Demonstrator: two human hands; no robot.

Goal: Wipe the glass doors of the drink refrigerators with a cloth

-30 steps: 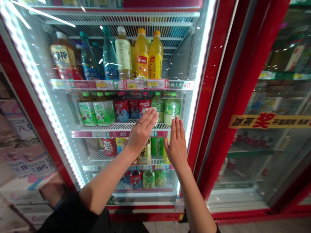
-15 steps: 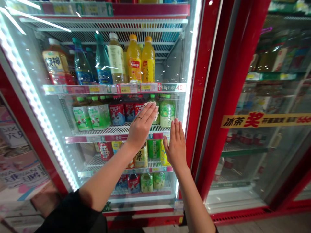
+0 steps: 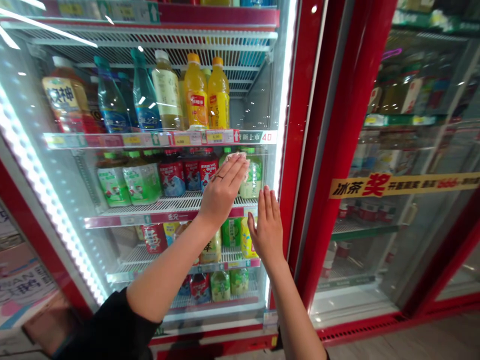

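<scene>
My left hand [image 3: 221, 192], with a dark ring on one finger, presses a crumpled whitish cloth or tissue [image 3: 247, 171] against the glass door [image 3: 252, 112] of a lit drinks fridge. Only the edges of this cloth show around the fingertips. Lower and to the right, my right hand [image 3: 267, 227] lies flat on the same door near its red frame [image 3: 300, 150], fingers stretched upward and nothing in it. Behind the glass, close to both hands, stands a green-capped bottle [image 3: 252, 180].
Inside the fridge, several bottles stand on wire shelves, among them an orange juice bottle [image 3: 196, 95]. A second fridge door with a yellow sticker strip [image 3: 405, 184] is on the right. Stacked printed boxes [image 3: 22, 280] stand at the lower left.
My left hand has slid the cloth a little right across the glass, now over the green-capped bottle. The view has shifted slightly right; my right hand stays flat near the door's right edge.
</scene>
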